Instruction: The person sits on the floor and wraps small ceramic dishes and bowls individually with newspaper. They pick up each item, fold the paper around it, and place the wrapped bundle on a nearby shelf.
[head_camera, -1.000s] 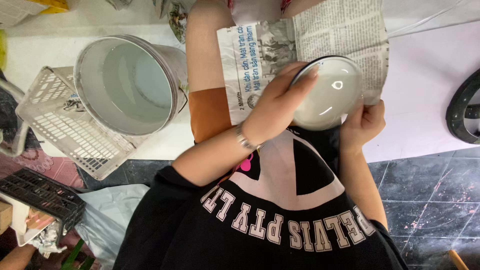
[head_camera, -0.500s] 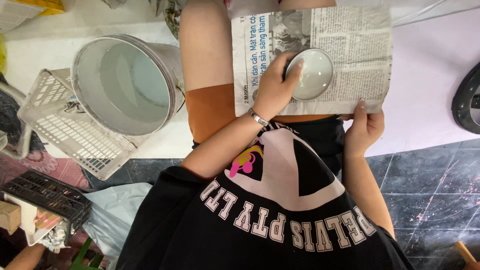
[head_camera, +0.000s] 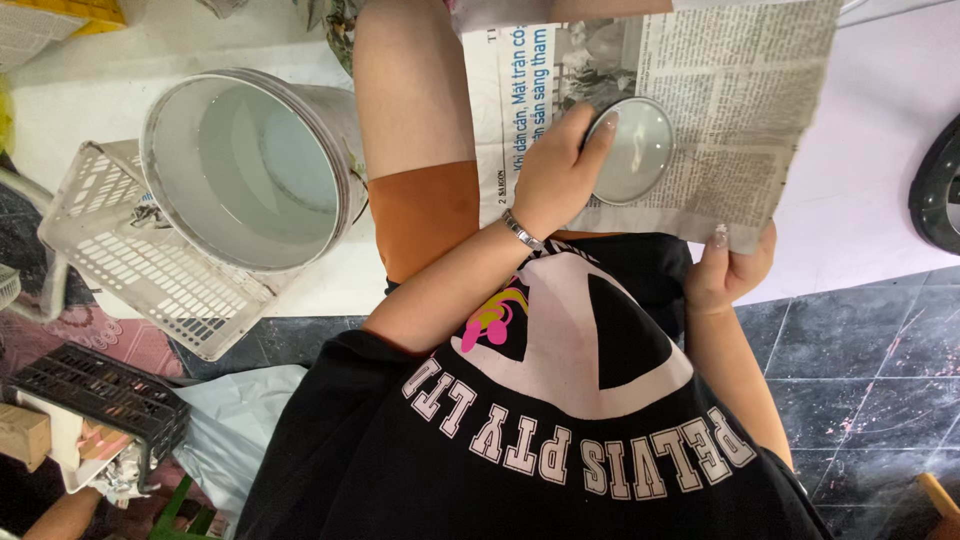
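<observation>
The left hand (head_camera: 555, 180) presses a round, pale glass bowl (head_camera: 632, 150) down onto a printed sheet of newspaper (head_camera: 720, 100), fingers curled over the bowl's near rim — closed on it. The right hand (head_camera: 728, 268) pinches the newspaper's lower corner between thumb and fingers, just below and to the side of the bowl. Well off beyond the left hand's forearm stands a grey plastic bucket (head_camera: 250, 165) — leaning against a white slotted plastic basket (head_camera: 130, 260).
</observation>
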